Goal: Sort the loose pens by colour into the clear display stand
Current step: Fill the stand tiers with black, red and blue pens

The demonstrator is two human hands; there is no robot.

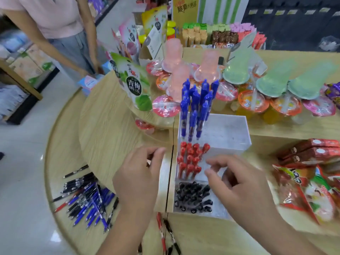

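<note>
The clear display stand rises in three steps on the wooden counter. Blue pens stand in its back tier, red pens in the middle and black pens in the front. My left hand hovers just left of the stand, fingers curled around something dark that looks like a pen, mostly hidden. My right hand is over the right side of the red and black tiers, fingers apart and blurred, with nothing in it. A heap of loose blue, black and red pens lies on the lower shelf at left.
A few red and black pens lie on the counter below the stand. Jelly cups and snack bags crowd behind it; red snack packs are at right. A person stands at the far left.
</note>
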